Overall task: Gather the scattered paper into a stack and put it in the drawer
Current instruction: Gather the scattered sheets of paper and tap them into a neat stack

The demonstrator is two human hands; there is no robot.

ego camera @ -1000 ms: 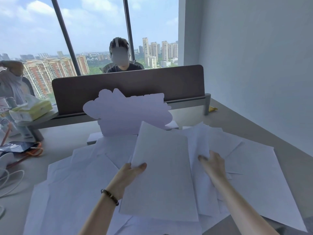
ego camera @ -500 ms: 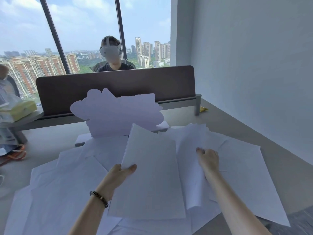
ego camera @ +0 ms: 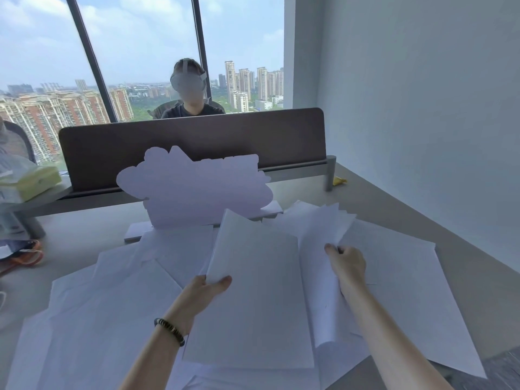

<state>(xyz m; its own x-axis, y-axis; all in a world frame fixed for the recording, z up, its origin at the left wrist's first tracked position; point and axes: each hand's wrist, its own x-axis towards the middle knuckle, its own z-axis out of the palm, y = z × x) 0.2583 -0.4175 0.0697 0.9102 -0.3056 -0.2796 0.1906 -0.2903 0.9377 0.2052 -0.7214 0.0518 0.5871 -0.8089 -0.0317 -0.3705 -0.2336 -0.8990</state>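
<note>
Several white paper sheets [ego camera: 118, 313] lie scattered and overlapping across the beige desk [ego camera: 84, 237]. My left hand [ego camera: 204, 291] grips the left edge of a gathered stack of sheets [ego camera: 253, 305], held tilted above the desk with the thumb on top. My right hand [ego camera: 347, 263] pinches loose sheets [ego camera: 318, 237] just right of the stack, and they curl upward from the desk. A large sheet [ego camera: 408, 291] lies flat further right. No drawer is in view.
A pale cloud-shaped board [ego camera: 194, 192] stands behind the papers, in front of a brown desk divider [ego camera: 197, 142]. A person sits beyond it. A yellow-green box [ego camera: 31, 184] and an orange item [ego camera: 25, 258] are at the left. A white wall runs along the right.
My right hand has closed on the loose sheets at the right and lifted them off the desk toward the stack. The left hand keeps its hold on the stack.
</note>
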